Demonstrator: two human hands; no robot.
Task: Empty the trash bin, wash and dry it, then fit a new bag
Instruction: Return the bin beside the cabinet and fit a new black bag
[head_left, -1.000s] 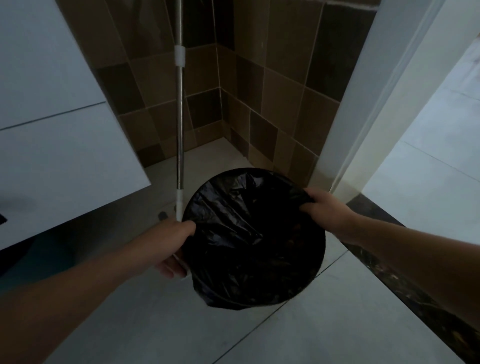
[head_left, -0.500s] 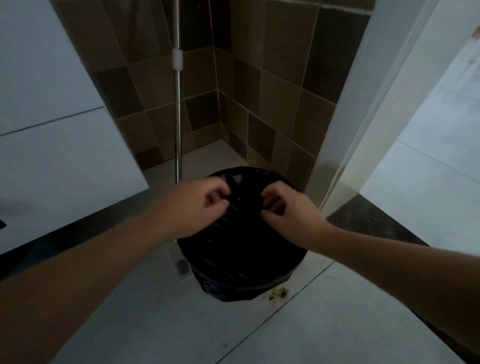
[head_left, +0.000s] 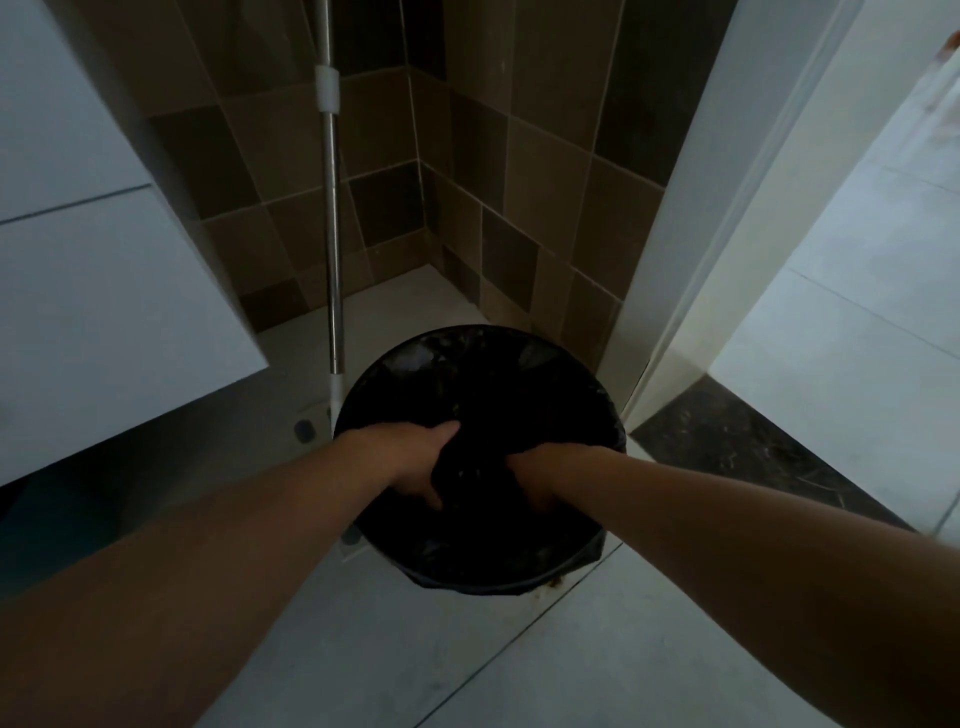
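A round trash bin (head_left: 483, 574) lined with a black plastic bag (head_left: 467, 374) stands on the pale floor in a tiled corner. Both hands reach down into its mouth. My left hand (head_left: 410, 457) and my right hand (head_left: 540, 475) each grip a bunch of the bag's black plastic, gathered between them near the bin's middle. The fingertips are buried in the dark folds. What lies inside the bag is hidden.
A metal mop pole (head_left: 332, 218) leans in the corner just behind the bin, its white base (head_left: 311, 421) on the floor to the bin's left. A white cabinet (head_left: 104, 312) overhangs on the left. A white door frame (head_left: 691, 291) and dark threshold (head_left: 737, 447) are on the right.
My hands went from the bin's opposite rims to its middle, pulling the bag's edge inward, and now sit lower in the bin, clenched on the bunched plastic.
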